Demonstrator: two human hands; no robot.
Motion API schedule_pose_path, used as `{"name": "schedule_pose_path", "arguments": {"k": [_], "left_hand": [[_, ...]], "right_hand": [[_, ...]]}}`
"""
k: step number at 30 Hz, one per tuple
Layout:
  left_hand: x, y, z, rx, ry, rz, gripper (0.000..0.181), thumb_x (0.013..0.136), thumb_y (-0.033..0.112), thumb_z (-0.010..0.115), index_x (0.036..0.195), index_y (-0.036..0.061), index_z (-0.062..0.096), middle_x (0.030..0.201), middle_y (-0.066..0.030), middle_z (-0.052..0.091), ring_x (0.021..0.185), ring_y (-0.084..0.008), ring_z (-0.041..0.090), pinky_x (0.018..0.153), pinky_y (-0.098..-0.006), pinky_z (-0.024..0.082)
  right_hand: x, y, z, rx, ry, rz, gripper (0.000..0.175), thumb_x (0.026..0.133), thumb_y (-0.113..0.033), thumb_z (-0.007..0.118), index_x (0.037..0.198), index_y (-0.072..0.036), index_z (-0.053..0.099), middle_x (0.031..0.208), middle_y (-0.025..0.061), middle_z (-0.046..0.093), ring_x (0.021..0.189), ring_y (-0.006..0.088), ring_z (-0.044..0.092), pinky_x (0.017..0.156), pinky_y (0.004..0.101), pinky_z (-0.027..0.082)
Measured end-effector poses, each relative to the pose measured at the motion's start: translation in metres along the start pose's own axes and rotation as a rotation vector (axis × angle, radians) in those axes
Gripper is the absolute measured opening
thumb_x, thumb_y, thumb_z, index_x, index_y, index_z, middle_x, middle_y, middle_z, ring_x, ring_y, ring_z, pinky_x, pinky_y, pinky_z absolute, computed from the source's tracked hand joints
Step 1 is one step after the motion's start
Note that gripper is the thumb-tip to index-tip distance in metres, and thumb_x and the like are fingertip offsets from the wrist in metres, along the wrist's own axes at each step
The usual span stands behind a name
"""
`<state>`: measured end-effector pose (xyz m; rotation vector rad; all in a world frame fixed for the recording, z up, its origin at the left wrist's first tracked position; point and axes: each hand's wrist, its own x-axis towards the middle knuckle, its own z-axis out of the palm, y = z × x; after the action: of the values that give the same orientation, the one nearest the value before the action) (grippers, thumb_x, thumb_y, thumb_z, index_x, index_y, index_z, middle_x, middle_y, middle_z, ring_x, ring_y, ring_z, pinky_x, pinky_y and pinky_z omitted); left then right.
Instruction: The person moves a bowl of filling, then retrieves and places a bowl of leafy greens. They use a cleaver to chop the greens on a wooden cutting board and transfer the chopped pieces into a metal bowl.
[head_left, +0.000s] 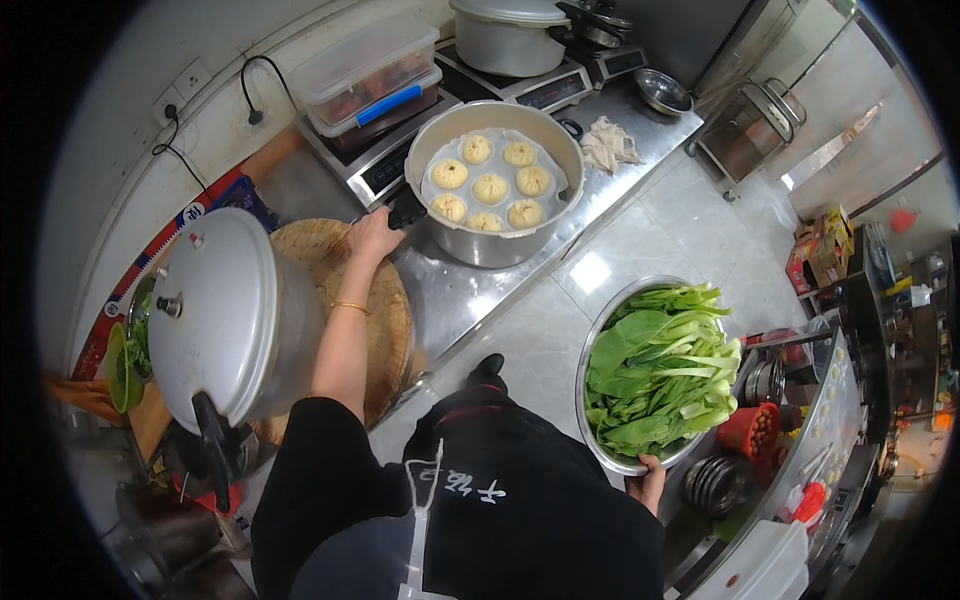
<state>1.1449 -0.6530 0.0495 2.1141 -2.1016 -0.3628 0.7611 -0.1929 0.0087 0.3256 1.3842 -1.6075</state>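
Note:
My left hand grips the black side handle of an open aluminium pot at the counter's edge. Inside, several pleated buns sit apart on a white perforated liner. My right hand holds the near rim of a round metal basin at my right side, above the floor. Leafy greens with pale stalks, which look like choy sum or bok choy, fill that basin. Beneath my left forearm lies a round wooden chopping block.
A lidded pressure cooker stands left of my arm. Behind the pot are induction cookers, stacked plastic tubs and another large pot. A crumpled cloth and small metal bowl lie right. A trolley stands beyond.

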Motion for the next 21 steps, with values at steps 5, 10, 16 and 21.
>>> {"name": "schedule_pose_path", "arguments": {"k": [5,10,16,21], "left_hand": [[0.005,0.008,0.002,-0.018,0.030,0.044,0.042,0.066,0.035,0.073,0.098,0.0103,0.063,0.086,-0.0169,0.067,0.086,-0.0334,0.064,0.073,-0.0431,0.050],[0.007,0.020,0.003,0.018,-0.027,-0.001,0.054,0.065,0.039,0.075,0.105,0.0047,0.063,0.085,-0.0192,0.067,0.082,-0.0333,0.064,0.072,-0.0418,0.050],[0.022,0.050,0.017,0.003,-0.001,0.018,0.053,0.064,0.042,0.075,0.100,0.0056,0.063,0.081,-0.0168,0.067,0.079,-0.0330,0.064,0.068,-0.0425,0.050],[0.046,0.089,0.032,-0.003,-0.014,0.089,0.051,0.066,0.042,0.075,0.101,0.0070,0.063,0.078,-0.0159,0.067,0.075,-0.0322,0.065,0.064,-0.0419,0.050]], "right_hand": [[0.031,-0.013,0.015,0.031,0.063,0.027,0.047,0.073,-0.006,0.056,0.118,0.000,0.049,0.116,0.0113,0.057,0.107,0.0280,0.054,0.096,0.0401,0.041],[0.052,-0.024,0.033,0.034,0.168,0.048,0.050,0.069,-0.007,0.060,0.117,-0.002,0.049,0.113,0.0103,0.056,0.103,0.0277,0.054,0.093,0.0424,0.042],[0.063,-0.031,0.064,0.052,0.116,0.048,0.049,0.069,-0.009,0.061,0.117,-0.004,0.050,0.111,0.0089,0.057,0.103,0.0257,0.054,0.093,0.0400,0.041],[0.070,-0.024,0.067,0.132,0.120,0.036,0.047,0.071,-0.004,0.058,0.117,-0.001,0.050,0.112,0.0118,0.057,0.104,0.0280,0.054,0.094,0.0418,0.042]]}}
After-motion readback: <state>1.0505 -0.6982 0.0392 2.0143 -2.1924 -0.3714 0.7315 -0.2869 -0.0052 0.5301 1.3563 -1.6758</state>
